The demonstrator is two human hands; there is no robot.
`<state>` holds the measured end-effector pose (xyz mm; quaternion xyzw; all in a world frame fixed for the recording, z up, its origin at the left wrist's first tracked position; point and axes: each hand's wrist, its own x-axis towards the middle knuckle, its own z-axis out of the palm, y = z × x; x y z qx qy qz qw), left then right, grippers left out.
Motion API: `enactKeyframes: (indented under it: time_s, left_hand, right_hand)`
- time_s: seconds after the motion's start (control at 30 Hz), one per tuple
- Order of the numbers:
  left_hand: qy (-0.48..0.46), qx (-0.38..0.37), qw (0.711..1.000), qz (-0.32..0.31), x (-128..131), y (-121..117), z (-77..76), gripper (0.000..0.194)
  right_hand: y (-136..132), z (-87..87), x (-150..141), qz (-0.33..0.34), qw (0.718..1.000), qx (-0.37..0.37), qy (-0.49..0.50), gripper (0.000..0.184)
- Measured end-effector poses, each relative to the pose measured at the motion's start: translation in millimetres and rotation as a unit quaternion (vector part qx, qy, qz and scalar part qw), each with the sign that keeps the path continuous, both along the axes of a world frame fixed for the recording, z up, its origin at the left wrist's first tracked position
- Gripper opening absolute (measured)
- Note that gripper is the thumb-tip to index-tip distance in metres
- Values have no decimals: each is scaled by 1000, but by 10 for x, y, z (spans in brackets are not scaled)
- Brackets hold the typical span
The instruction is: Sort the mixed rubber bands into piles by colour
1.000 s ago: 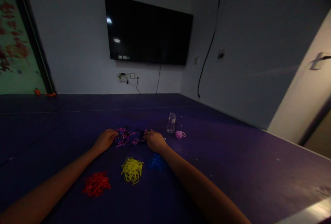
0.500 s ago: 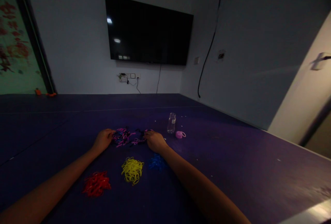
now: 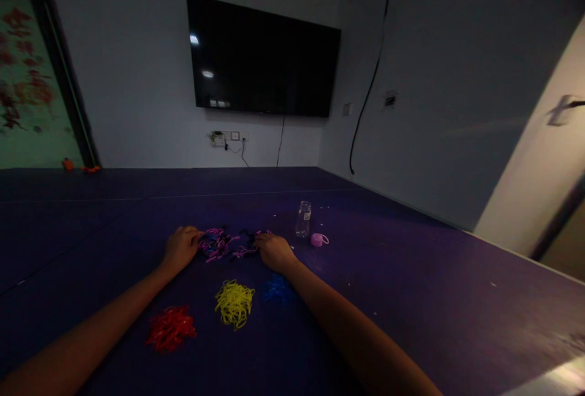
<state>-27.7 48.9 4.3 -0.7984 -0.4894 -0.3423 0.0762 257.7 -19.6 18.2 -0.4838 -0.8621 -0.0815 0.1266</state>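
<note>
A loose heap of pink, black and some blue rubber bands (image 3: 216, 245) lies on the dark purple surface between my two hands. At its left edge, my left hand (image 3: 181, 245) has its fingers bent and drawn together against the bands. My right hand (image 3: 275, 251) curls down over the black and pink bands at the right end, its fingertips mostly hidden. Whatever either hand pinches is too small to make out. Closer to me are separate piles of red rubber bands (image 3: 171, 328), yellow rubber bands (image 3: 234, 304) and blue rubber bands (image 3: 277, 289), the blue one beside my right forearm.
Beyond my right hand stands a clear bottle (image 3: 303, 220) without its cap, with a pink cap (image 3: 319, 239) with a loop beside it. Small white scraps dot the purple surface (image 3: 411, 298). A television (image 3: 265, 58) hangs on the far wall above some sockets.
The view has tilted very slightly. Both hands stay at the mixed heap with barely any shift, and the piles look the same.
</note>
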Motion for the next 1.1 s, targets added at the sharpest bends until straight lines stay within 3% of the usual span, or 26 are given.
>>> enactKeyframes:
  time_s: [0.2,0.43,1.1]
  left_hand:
    - [11,-2,996,-83,34,8,21,30]
    - [29,-18,990,-137,67,20,7,26]
    - [17,-33,985,-167,64,60,-71,28]
  right_hand:
    - [-9,10,0,-3,1000,-5,-1,33]
    - [3,6,3,-6,1000,-6,-4,34]
    - [6,7,-2,-6,1000,-7,-10,34]
